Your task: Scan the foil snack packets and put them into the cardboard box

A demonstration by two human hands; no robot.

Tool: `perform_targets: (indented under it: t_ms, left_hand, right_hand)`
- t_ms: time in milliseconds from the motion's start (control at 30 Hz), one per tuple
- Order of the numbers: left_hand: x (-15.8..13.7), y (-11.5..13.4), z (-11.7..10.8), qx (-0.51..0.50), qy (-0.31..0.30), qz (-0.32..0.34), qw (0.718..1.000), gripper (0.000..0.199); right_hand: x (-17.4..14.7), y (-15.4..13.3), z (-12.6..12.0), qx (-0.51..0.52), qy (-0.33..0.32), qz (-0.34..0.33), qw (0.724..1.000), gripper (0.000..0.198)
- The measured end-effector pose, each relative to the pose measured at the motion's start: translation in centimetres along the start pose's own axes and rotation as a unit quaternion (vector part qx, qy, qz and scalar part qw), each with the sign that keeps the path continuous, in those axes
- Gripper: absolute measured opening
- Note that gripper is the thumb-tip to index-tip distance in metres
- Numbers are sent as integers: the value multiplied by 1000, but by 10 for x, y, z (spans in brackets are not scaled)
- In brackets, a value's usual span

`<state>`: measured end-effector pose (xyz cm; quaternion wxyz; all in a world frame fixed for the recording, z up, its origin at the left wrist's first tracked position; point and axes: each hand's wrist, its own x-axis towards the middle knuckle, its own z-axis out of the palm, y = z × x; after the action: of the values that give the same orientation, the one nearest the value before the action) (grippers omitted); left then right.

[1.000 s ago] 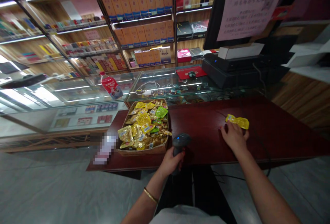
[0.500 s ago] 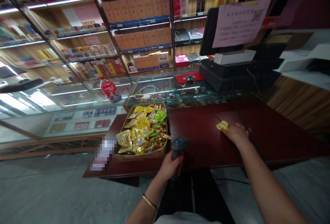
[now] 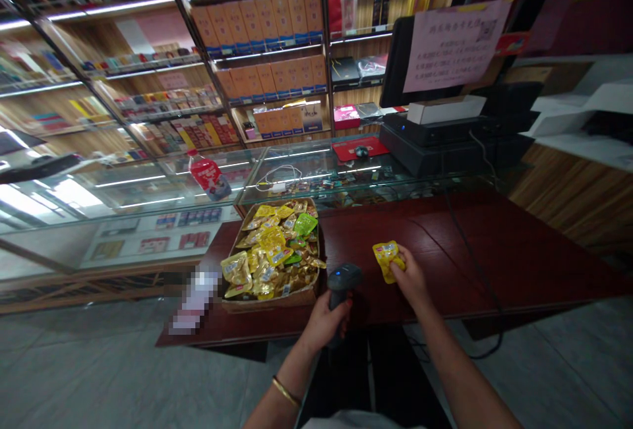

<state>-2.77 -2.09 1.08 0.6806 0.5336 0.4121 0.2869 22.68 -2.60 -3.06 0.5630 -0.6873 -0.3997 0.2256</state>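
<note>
My left hand point(image 3: 328, 317) is wrapped round the handle of a dark barcode scanner point(image 3: 345, 276), whose head shows a small blue light. In my right hand point(image 3: 411, 277) is a yellow snack packet point(image 3: 385, 259), pinched at its right side and held above the table, a short way right of the scanner. Left of the scanner sits an open cardboard box point(image 3: 270, 306) heaped with gold, yellow and green snack packets point(image 3: 273, 242).
The dark red wooden table point(image 3: 475, 251) adjoins a glass counter point(image 3: 301, 152). On that counter are a red-labelled bottle point(image 3: 208, 175), a white cable point(image 3: 279, 178) and a mouse point(image 3: 361, 151). A monitor point(image 3: 395, 63) stands behind at right. A black cable point(image 3: 459, 231) crosses the table.
My right hand has moved left and nearer to me with the yellow packet, which now shows its broad face. My left hand and the scanner stay in nearly the same place.
</note>
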Motion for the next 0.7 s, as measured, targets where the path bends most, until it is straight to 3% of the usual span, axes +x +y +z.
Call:
perform_targets:
  t_ms: [100, 333, 567, 700]
  left_hand:
    - [0, 1, 0, 1, 1, 0, 1000, 48]
    - [-2, 4, 2, -8, 4, -3, 1000, 53]
    - [-1, 5, 2, 2, 7, -12, 1000, 54]
    - [-1, 5, 1, 1, 11, -21, 1000, 52]
  right_hand:
    - [4, 6, -4, 60, -9, 1, 998, 58]
    - [4, 13, 1, 66, 7, 7, 998, 64]
    - [3, 1, -2, 103, 34, 11, 994, 92]
    - [2, -4, -2, 138, 30, 13, 990, 91]
